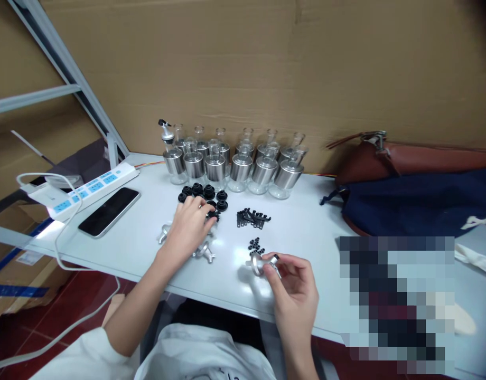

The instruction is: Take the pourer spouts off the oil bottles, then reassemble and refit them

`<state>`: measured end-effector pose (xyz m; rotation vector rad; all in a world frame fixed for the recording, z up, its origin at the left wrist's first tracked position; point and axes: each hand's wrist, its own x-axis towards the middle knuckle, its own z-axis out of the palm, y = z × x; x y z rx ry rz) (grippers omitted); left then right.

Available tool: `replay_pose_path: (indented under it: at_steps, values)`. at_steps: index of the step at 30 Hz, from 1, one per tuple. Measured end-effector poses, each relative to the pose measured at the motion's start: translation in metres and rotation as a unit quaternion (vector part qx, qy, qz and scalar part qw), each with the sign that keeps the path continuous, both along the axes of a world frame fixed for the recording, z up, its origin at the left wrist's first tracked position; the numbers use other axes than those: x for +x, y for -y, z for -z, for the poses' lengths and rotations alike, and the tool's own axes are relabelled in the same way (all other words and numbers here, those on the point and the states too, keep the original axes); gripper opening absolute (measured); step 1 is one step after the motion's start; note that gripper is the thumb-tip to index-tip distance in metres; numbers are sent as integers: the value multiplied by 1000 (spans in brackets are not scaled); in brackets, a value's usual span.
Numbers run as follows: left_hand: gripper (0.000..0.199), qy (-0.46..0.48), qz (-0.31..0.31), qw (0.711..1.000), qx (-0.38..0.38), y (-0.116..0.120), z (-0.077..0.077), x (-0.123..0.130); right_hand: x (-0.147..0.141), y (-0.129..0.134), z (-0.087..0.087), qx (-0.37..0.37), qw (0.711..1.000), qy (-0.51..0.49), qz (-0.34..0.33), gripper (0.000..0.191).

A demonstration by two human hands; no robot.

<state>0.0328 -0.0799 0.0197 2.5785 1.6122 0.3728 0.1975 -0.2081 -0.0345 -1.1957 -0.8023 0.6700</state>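
My left hand (191,219) is over a cluster of ringed black stoppers (221,205), its thumb and fingers closed around a black stopper (215,215) that they partly hide. My right hand (294,287) pinches a silver pourer spout (258,265) just above the table; a small black tip (274,259) sits on its thin end. Other silver pourer spouts (205,252) lie beside and beneath my left forearm, partly covered. Small black plugs (255,246) and a pile of black flip levers (253,217) lie between my hands and the bottles.
Two rows of glass bottles with steel sleeves (240,168) stand at the back; the front-left bottle carries a fitted pourer (166,132). A phone (109,212) and a power strip (94,187) lie left. Right are bags (417,203) and a pixelated area. Cardboard (259,68) stands behind.
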Motion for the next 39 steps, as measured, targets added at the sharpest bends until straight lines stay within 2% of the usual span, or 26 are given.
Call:
replay_pose_path:
  at_steps: [4,10,13,15,16,17,19,21,22,24,26,28,34,39]
  values:
    - [17,-52,-2,999,6,-5,0,13,0,1,0,-4,1000,4,2,21]
    - [14,-57,-17,998,-15,-7,-4,16,2,2,2,-1,1000,6,3,22]
    - [10,17,-16,999,-30,3,-11,10,2,1,1,3,1000,3,1,21]
    - [7,131,3,990,-56,18,-13,6,1,1,-1,11,1000,-4,2,21]
    - [6,205,21,975,-84,28,-12,6,1,0,-3,16,1000,-9,3,21]
    - [4,286,44,948,-129,39,-9,7,1,0,-5,21,1000,-15,3,22]
    - [7,440,67,858,-258,59,2,11,1,-1,-7,30,999,-31,8,24]
    - [7,531,56,770,-348,75,18,18,1,-1,-7,33,998,-44,31,26]
    - [7,560,46,744,-362,79,26,21,2,-1,-7,31,997,-45,50,25]
    - [9,599,36,722,-344,83,39,26,3,0,-4,18,995,-30,89,21]
    - [10,612,48,718,-328,82,46,28,3,1,-1,1,993,-8,114,18]
    - [11,608,72,719,-328,80,48,27,4,3,0,-13,994,8,111,19]
    - [33,613,67,732,-290,82,45,29,1,2,-5,-30,999,-13,36,24]
    - [28,619,68,734,-273,81,46,28,3,-2,-11,-62,996,51,-32,19]
